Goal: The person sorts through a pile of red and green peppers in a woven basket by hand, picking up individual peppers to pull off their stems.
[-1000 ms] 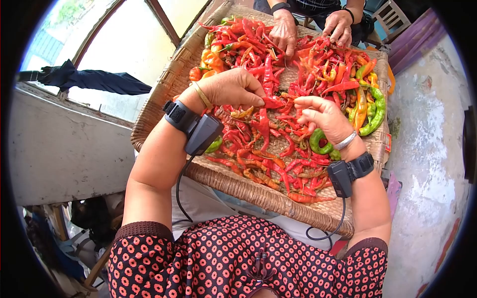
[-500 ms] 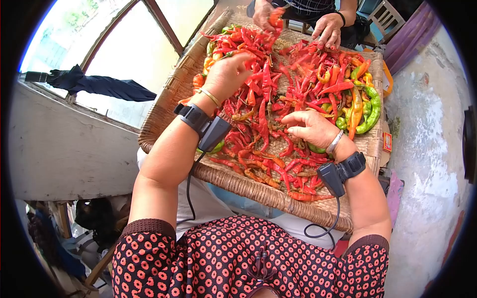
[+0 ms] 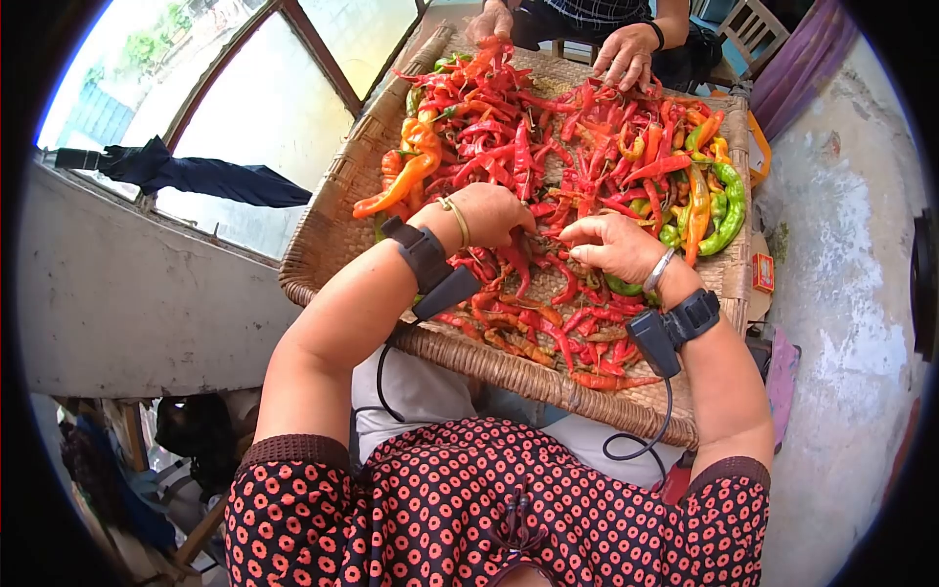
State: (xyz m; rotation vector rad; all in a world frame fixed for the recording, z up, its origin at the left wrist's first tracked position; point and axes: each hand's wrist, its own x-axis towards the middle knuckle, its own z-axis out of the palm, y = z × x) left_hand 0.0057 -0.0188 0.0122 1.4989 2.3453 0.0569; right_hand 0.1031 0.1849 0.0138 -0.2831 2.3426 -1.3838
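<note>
A woven tray [image 3: 548, 382] full of red chili peppers [image 3: 479, 147] lies before me. My left hand [image 3: 486, 212] is over the middle of the tray, its fingers curled down and closed at the peppers. What it grips, if anything, is hidden behind the fingers. To its right, my right hand [image 3: 621, 249] hovers low over the peppers, thumb and forefinger apart, with nothing visible between them. Smaller, wrinkled red peppers [image 3: 558, 318] spread below both hands. Orange peppers [image 3: 411, 171] lie on the heap's left side, and green peppers [image 3: 727, 210] are at the right.
Across the tray, another person's two hands [image 3: 626, 54] touch the far peppers. A folded dark umbrella [image 3: 205, 176] lies along the window sill at left. A worn wall [image 3: 831, 235] rises at right. Cables hang from both my wrist devices [image 3: 653, 342].
My left hand has come down and right, from the left heap to the tray's middle. My right hand has barely moved. The other person's hand has lowered red peppers onto the far left heap.
</note>
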